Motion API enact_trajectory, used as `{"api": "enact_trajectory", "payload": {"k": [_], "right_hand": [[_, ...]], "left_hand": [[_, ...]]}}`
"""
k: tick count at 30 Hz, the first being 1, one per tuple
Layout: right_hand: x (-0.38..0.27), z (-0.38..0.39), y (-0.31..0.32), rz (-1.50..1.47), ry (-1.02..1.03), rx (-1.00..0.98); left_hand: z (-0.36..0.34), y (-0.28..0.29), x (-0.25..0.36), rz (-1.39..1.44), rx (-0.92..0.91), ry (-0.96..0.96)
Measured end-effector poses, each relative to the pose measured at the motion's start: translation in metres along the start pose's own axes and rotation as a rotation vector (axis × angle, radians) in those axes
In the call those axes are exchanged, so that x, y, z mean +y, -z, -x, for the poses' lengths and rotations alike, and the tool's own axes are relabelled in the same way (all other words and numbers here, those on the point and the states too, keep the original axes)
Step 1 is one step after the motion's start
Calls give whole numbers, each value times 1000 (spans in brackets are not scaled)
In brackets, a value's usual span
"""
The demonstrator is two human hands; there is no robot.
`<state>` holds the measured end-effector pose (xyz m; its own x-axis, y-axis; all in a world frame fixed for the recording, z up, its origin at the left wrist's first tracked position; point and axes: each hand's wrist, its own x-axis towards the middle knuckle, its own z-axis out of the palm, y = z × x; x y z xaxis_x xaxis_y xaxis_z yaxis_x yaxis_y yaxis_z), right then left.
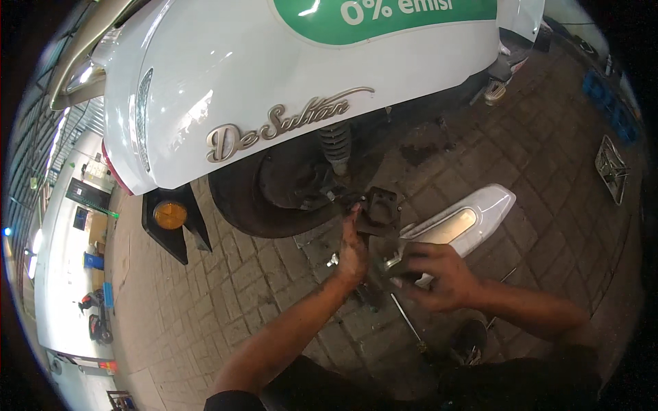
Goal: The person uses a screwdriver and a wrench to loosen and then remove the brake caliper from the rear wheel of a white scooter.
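In the head view, a white scooter body (205, 82) overhangs a dark tyre (233, 205) and a spring (336, 145), covering the top of both. An orange reflector (170, 215) hangs at the left, and a loose white panel (490, 204) lies to the right, its lower end partly hidden by the right hand (428, 274). The left hand (353, 253) points upward, its fingertips touching a dark metal part (381, 207) beside the tyre; whether they grip it cannot be told. The right hand's fingers are bent and parted, close below that part, but blur hides whether they hold anything. A thin tool (409, 322) and a dark container (462, 340) are near the person on the paved floor (185, 301). A tray (617, 199) and blue crate (610, 106) lie far right; a bright wall (58, 301) stands far left.
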<state>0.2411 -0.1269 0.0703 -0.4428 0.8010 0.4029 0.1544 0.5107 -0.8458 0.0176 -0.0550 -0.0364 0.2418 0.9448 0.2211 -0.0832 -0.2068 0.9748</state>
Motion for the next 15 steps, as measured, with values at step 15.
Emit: {"api": "enact_trajectory", "payload": {"k": [15], "right_hand": [[38,-38,16,234,-134,260]], "left_hand": [[-20,-35,71,427,261,356]]}}
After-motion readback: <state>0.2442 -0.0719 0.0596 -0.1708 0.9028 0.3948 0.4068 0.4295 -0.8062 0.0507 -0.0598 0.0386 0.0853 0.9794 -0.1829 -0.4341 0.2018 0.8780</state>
